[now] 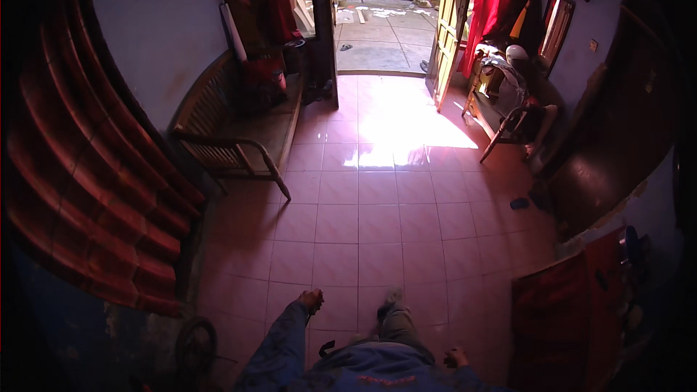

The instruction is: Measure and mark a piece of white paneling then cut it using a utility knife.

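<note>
My left hand (312, 300) is closed around something small and dark that I cannot make out, held out low to the left of my body above the pink tiled floor. My right hand (456, 357) is low by my right side, fingers curled, and whatever it may hold is hidden. My leg and foot (392, 308) show between them on the tiles (377, 225).
Ahead, an open door (446, 22) leads to a sunlit paved yard (374, 43). A wooden bench (218, 149) stands left, a cluttered seat (497, 101) right. A curtain (87, 189) and wheel (196, 341) are left; a red-covered surface (552, 319) and sandal (519, 203) right.
</note>
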A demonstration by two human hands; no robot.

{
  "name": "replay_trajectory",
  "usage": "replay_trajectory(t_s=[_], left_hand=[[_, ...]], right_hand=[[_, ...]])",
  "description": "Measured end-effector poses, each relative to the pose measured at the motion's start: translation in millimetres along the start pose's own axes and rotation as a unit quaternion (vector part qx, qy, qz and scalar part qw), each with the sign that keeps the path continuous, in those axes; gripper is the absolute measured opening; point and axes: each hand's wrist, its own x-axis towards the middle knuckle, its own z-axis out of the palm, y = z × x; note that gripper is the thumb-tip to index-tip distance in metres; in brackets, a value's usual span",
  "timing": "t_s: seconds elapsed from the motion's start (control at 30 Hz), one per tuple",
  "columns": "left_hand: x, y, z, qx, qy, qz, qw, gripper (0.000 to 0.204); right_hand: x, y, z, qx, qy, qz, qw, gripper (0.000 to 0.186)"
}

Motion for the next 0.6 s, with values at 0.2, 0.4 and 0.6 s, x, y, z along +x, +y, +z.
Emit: replay_trajectory(t_s=[0.2,0.4,0.6], left_hand=[[94,104,-11,0.024,0.006,-0.116,0.993,0.041],[91,79,30,0.297,0.083,0.111,0.945,0.046],[219,152,17,0.323,0.045,0.078,0.942,0.044]], right_hand=[[45,-143,-20,-0.112,-0.016,-0.042,0.993,0.038],[157,-346,-51,-0.052,-0.05,-0.107,0.992,0.03],[186,-670,-76,-0.211,0.053,-0.363,0.906,0.026]])
